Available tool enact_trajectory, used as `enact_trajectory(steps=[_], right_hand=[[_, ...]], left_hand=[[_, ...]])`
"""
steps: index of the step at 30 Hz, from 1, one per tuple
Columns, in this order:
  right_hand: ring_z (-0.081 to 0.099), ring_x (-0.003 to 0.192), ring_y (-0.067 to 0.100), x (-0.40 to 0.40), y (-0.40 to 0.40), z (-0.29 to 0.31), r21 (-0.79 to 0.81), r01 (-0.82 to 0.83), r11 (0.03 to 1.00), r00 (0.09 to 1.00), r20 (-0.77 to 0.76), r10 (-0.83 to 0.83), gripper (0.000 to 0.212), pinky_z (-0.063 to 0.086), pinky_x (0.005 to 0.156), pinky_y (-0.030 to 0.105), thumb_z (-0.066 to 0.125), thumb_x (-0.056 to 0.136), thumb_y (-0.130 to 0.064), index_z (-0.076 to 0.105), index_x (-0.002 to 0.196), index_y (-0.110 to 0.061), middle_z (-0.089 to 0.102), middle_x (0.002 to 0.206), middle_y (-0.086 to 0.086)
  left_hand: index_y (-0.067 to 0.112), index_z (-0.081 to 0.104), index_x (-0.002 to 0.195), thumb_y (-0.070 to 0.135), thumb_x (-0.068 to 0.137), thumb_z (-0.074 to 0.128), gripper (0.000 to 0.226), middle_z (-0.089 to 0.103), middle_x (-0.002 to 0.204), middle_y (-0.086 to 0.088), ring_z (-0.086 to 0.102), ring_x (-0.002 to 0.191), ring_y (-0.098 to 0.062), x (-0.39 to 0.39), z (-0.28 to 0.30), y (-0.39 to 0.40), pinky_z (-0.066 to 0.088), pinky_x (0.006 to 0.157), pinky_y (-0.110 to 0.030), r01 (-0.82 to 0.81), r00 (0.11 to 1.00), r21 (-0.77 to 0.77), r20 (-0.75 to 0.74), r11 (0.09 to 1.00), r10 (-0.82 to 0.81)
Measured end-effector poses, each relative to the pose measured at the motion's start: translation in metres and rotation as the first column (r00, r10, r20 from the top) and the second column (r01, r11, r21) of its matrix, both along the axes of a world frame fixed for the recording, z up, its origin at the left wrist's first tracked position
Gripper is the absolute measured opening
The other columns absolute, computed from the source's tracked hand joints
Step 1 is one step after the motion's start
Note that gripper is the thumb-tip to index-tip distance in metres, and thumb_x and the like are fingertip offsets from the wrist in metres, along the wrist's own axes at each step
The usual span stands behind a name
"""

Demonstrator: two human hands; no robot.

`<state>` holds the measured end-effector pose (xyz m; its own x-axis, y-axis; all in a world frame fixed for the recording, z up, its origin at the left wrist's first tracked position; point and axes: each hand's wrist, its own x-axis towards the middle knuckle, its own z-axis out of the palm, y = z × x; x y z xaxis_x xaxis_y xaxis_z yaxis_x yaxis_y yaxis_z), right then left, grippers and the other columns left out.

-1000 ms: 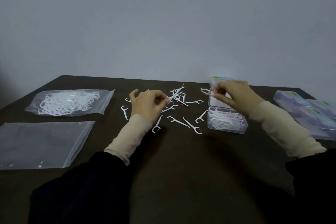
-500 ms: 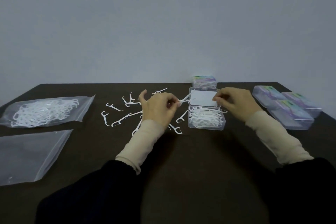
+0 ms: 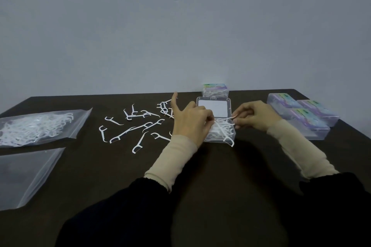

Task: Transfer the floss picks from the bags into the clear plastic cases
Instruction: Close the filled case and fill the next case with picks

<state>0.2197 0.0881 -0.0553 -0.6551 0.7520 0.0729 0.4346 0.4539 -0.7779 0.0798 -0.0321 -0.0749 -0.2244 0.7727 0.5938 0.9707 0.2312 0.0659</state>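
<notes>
Nearest me, at the lower left of the frame, an empty bag (image 3: 24, 176) lies flat on the dark table (image 3: 200, 166). Just above it, a second bag (image 3: 40, 126) holds a heap of floss picks. At centre, my left hand (image 3: 190, 122) pinches a floss pick (image 3: 223, 132) slanting across the open case (image 3: 220, 134), forefinger raised. My right hand (image 3: 255, 114) pinches another pick at the case's right edge. Loose picks (image 3: 138, 126) lie scattered left of my hands. The case's lid (image 3: 213, 109) lies open behind it. Closed cases (image 3: 305, 116) sit at right; one more (image 3: 215, 90) stands at the far edge.
</notes>
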Motion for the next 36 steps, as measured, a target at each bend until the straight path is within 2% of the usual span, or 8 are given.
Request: enact_trajectory(steps=[5,8,11,16,21,27,31,36], right_hand=[[0.061,0.05,-0.005,-0.005,-0.005,-0.001,0.108,0.013,0.994,0.999,-0.047,-0.008,0.014,0.045,0.052,0.003,0.068,0.077,0.001,0.065,0.086,-0.008,0.067,0.075,0.003],[0.06,0.057,0.0,-0.005,-0.005,-0.001,0.231,0.052,0.972,0.999,-0.023,-0.048,0.017,0.045,0.055,0.002,0.063,0.079,0.005,0.067,0.089,-0.008,0.068,0.079,0.003],[0.052,0.06,0.001,-0.001,-0.008,0.006,0.367,0.078,0.927,0.996,0.001,-0.084,0.011,0.04,0.056,0.0,0.062,0.079,-0.002,0.065,0.082,-0.012,0.06,0.07,-0.005],[0.05,0.047,0.003,-0.001,-0.028,0.019,0.269,-0.167,0.948,0.976,0.184,0.12,0.018,0.038,0.05,0.004,0.074,0.076,-0.025,0.062,0.064,-0.018,0.057,0.057,-0.004],[0.051,0.052,-0.004,-0.013,-0.051,0.017,0.131,-0.413,0.901,0.786,0.55,0.281,0.021,0.043,0.061,0.013,0.079,0.066,-0.042,0.066,0.063,-0.025,0.054,0.046,-0.017],[0.05,0.057,0.002,-0.022,-0.061,0.017,0.182,-0.464,0.867,0.753,0.597,0.278,0.005,0.045,0.067,0.023,0.073,0.077,-0.025,0.072,0.076,-0.02,0.047,0.038,-0.033],[0.049,0.059,0.002,-0.021,-0.061,0.016,0.19,-0.483,0.855,0.731,0.626,0.274,0.007,0.052,0.079,0.031,0.067,0.08,-0.017,0.073,0.084,-0.017,0.052,0.042,-0.02],[0.048,0.062,-0.001,-0.019,-0.058,0.017,0.204,-0.544,0.814,0.703,0.64,0.31,0.006,0.047,0.077,0.026,0.06,0.087,-0.023,0.065,0.087,-0.021,0.05,0.061,-0.018]], left_hand=[[0.033,0.065,0.102,0.039,0.092,0.049,0.02,0.065,0.101,0.014,0.047,0.107,-0.008,0.0,0.001,-0.001,-0.021,0.102,-0.045,-0.036,0.999,-0.075,0.018,0.997,0.038],[0.035,0.065,0.106,0.042,0.092,0.049,0.022,0.065,0.105,0.015,0.046,0.11,-0.009,-0.001,0.0,-0.001,-0.022,0.102,-0.047,-0.041,0.998,-0.107,0.038,0.993,0.045],[0.039,0.063,0.112,0.045,0.092,0.048,0.026,0.062,0.111,0.017,0.043,0.114,-0.009,-0.003,0.0,-0.002,-0.021,0.103,-0.053,-0.041,0.997,-0.142,0.062,0.989,0.051],[0.044,0.06,0.114,0.049,0.088,0.051,0.028,0.058,0.116,0.02,0.038,0.119,-0.008,-0.01,0.003,-0.004,-0.017,0.105,-0.059,-0.002,0.985,-0.185,0.169,0.983,0.034],[0.043,0.066,0.102,0.049,0.086,0.054,0.02,0.059,0.11,0.017,0.04,0.116,-0.007,-0.017,0.001,-0.004,-0.016,0.106,-0.057,0.034,0.943,-0.118,0.332,0.992,0.007],[0.038,0.068,0.091,0.039,0.088,0.057,0.011,0.064,0.099,0.013,0.053,0.106,-0.01,-0.027,-0.007,-0.001,-0.003,0.11,-0.051,0.02,0.844,0.043,0.535,0.999,-0.04],[0.034,0.069,0.087,0.027,0.087,0.06,0.012,0.066,0.093,0.011,0.058,0.093,-0.012,-0.03,-0.011,-0.001,0.024,0.107,-0.049,0.034,0.79,0.124,0.605,0.992,-0.103],[0.036,0.07,0.087,0.027,0.085,0.062,0.013,0.058,0.085,0.014,0.057,0.097,-0.013,-0.028,-0.011,-0.002,0.029,0.102,-0.046,0.026,0.839,0.059,0.542,0.998,-0.054]])
